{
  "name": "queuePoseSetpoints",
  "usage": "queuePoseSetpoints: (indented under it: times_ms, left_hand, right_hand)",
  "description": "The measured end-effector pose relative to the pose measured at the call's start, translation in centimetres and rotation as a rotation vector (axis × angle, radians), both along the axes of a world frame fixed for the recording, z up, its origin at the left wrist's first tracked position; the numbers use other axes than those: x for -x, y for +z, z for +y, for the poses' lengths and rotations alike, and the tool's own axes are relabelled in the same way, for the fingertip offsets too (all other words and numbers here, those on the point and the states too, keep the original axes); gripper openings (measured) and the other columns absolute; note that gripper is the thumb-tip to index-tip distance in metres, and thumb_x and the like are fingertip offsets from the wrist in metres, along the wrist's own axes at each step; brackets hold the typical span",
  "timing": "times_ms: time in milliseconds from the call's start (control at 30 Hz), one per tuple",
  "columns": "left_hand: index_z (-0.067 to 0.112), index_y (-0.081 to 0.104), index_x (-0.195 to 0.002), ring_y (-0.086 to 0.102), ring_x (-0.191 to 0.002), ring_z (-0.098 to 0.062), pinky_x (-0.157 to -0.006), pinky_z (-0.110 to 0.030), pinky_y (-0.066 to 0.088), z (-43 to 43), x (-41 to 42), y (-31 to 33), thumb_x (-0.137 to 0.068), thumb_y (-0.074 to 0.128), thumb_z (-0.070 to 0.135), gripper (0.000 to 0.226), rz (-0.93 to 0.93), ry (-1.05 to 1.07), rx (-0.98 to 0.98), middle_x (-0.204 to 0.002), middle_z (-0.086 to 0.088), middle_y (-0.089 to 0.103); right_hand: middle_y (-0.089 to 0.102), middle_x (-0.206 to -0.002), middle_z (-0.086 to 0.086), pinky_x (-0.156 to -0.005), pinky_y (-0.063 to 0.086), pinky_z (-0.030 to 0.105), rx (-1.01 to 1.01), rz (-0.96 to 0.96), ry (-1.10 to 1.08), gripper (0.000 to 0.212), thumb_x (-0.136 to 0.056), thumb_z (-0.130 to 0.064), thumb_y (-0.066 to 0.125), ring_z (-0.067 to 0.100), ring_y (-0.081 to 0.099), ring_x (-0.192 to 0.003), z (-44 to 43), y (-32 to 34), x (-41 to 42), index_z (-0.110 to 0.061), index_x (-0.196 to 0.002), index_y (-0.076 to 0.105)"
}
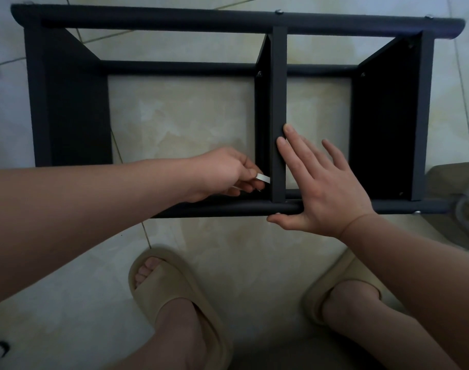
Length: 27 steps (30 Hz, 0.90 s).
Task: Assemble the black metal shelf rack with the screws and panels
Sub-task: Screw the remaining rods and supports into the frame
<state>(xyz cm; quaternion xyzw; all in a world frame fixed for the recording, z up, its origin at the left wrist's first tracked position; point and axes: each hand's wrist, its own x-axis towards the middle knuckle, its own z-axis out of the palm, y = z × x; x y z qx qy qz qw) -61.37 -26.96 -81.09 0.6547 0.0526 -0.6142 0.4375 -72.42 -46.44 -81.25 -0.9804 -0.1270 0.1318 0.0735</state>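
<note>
— Where is the rack?

— The rack (425,116) lies on its side on the tiled floor (241,244), just ahead of the person's feet in beige slippers (172,284). Two long tubes run left to right: the far tube (174,20) at the top and the near tube (228,208) closest to the feet. Three black panels stand between them: the left panel (68,108), the middle panel (278,89) and the right panel (382,124).

— And the hands?

— The left hand (225,174), its arm crossing from the left, pinches a small flat silver tool (263,178) between thumb and fingers. The tool is right beside the middle panel's near end, just above the near tube. (What kind of tool it is I cannot tell; only a short bright strip shows.)

— The right one?

— The right hand (324,190) lies flat, with its fingers straight and spread. The index and middle fingertips rest on the middle panel's upward edge. The palm lies over the near tube, and the thumb stretches along the tube's front side. It grips nothing.

— Any screws in?

— Silver screw heads (359,12) show on the far tube above the middle and right panels, and another at the near tube's right end. Dark ones sit where those two panels meet the lower rail (174,68).
</note>
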Motion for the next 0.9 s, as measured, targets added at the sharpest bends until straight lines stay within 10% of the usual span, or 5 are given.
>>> queuePoseSetpoints:
  times_ms: [900]
  left_hand:
    - [0.021, 0.067, -0.081, 0.054, -0.056, 0.001, -0.056, -0.016, 0.039, 0.8, 0.9, -0.3, -0.095, 0.062, 0.011, 0.018, -0.242, -0.284, 0.002, -0.069, 0.011, 0.066]
  right_hand:
    - [0.006, -0.17, 0.004, -0.118, 0.028, 0.06, -0.023, 0.029, -0.001, 0.118, -0.077, -0.086, 0.045, 0.033, 0.037, -0.148, 0.1, 0.3, 0.0, -0.011, -0.162, 0.016]
